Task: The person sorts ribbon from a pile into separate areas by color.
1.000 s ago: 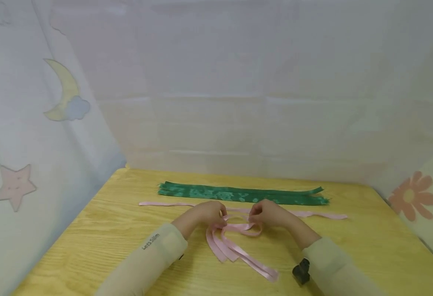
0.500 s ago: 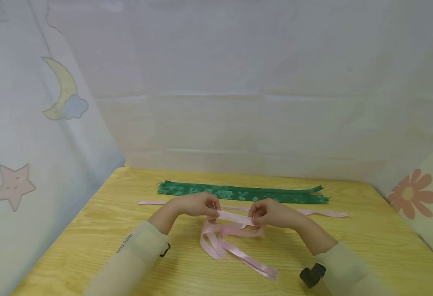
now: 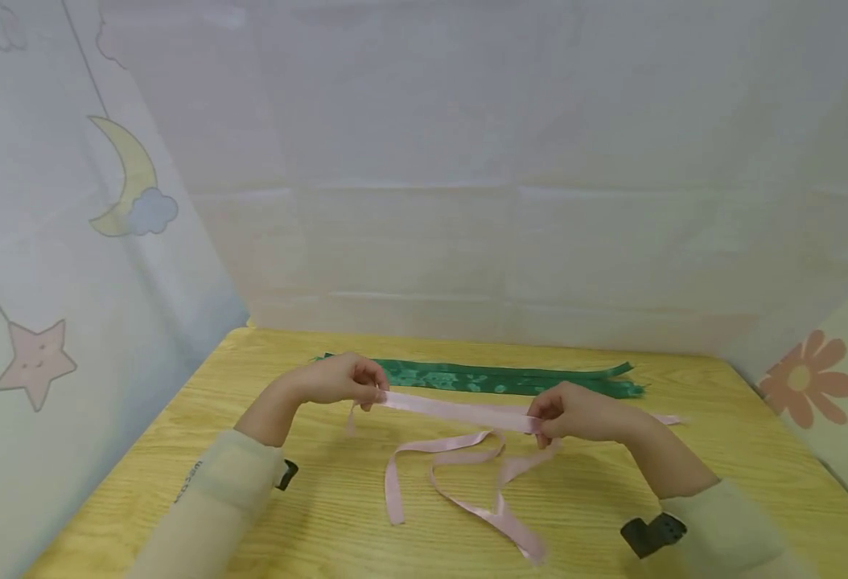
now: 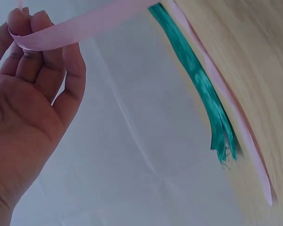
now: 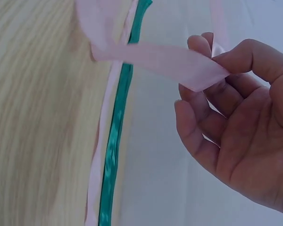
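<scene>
Head view: pink ribbon [image 3: 453,408] is held above the table [image 3: 308,498], on the near side of the green ribbons [image 3: 482,378], pulled nearly straight between both hands. One end of the stretch is pinched by the left hand [image 3: 340,379], thumb and fingertips clamped on it; the left part of the green ribbons is partly covered by that hand. The other end is pinched by the right hand [image 3: 576,412], thumb and index finger clamped, rest of the fingers loosely bent, just on the near side of the green ribbons' right half.

Pink ribbon is flat, pale, satiny, slanted slightly down to the right. A short tail is hung below the left hand, a longer one below the right. Loose pink lengths [image 3: 442,444] are curled on the table, nearer than the green ribbons; whether they belong to the held piece cannot be told.

Another pink strip [image 4: 245,132] is laid alongside the green ribbons, near side, left tip extended past them. Green ribbons are shiny, bundled flat, frayed at the ends.

Table is yellowish wood, grain visible. Beyond the green ribbons a pale creased sheet [image 3: 409,241] is hung. Well left of them a moon [image 3: 133,161], cloud [image 3: 152,211] and star [image 3: 36,362] are pictured; to their right, a flower [image 3: 811,378].
</scene>
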Motion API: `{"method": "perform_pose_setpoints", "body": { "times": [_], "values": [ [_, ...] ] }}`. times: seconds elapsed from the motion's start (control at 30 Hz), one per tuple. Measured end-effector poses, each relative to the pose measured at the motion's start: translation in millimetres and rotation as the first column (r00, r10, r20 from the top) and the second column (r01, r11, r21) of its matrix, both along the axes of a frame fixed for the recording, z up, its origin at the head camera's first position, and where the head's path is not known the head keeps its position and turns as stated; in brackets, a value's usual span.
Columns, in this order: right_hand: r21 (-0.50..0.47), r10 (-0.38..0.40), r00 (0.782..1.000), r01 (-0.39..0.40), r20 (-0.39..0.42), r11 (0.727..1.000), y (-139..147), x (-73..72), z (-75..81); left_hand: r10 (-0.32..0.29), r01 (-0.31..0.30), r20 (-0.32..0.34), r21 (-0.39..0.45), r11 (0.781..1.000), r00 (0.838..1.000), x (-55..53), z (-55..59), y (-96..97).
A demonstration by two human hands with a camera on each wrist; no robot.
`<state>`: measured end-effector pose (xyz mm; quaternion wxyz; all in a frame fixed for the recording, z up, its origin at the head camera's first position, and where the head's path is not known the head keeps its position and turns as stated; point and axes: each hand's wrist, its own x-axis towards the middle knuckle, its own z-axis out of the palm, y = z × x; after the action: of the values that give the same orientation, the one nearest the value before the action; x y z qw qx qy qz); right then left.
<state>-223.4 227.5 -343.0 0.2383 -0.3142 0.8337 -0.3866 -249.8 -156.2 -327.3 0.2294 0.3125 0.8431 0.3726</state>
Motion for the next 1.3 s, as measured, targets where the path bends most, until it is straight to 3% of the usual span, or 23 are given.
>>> {"method": "perform_pose_setpoints", "body": {
  "times": [0.2, 0.4, 0.57, 0.73, 1.0, 1.13, 1.3],
  "values": [
    [0.024, -0.014, 1.0, 0.014, -0.016, 1.0, 22, -0.3, 5.7, 0.043, -0.041, -0.028, 0.055, 0.998, 0.999, -2.3, 6.7, -18.2],
    [0.004, -0.053, 0.998, 0.053, 0.019, 0.999, 53, -4.2, 1.3, 0.094, -0.092, -0.019, 0.084, 0.992, 0.995, -5.6, 5.5, -37.9],
    [-0.049, -0.068, 0.995, 0.071, 0.07, 0.996, 77, -4.2, -1.7, 0.138, -0.136, -0.019, 0.068, 0.988, 0.99, -7.6, 2.0, -52.8],
    [-0.029, -0.108, 0.992, 0.11, 0.072, 0.993, 93, -2.5, -1.4, 0.184, -0.183, -0.024, 0.035, 0.983, 0.983, -7.0, -1.2, -65.2],
    [0.007, -0.219, 0.969, 0.22, 0.115, 0.976, 114, -4.6, -9.1, 0.228, -0.228, -0.018, 0.001, 0.974, 0.973, -8.6, -6.5, -73.1],
    [-0.017, -0.223, 0.97, 0.226, 0.1, 0.974, 123, -6.2, -12.2, 0.243, -0.243, -0.01, 0.009, 0.97, 0.97, -9.9, -7.7, -74.6],
    [-0.086, -0.221, 0.965, 0.234, 0.139, 0.968, 131, -8.2, -16.6, 0.252, -0.252, 0.001, 0.022, 0.967, 0.968, -11.6, -9.5, -76.1]
  ]
}}
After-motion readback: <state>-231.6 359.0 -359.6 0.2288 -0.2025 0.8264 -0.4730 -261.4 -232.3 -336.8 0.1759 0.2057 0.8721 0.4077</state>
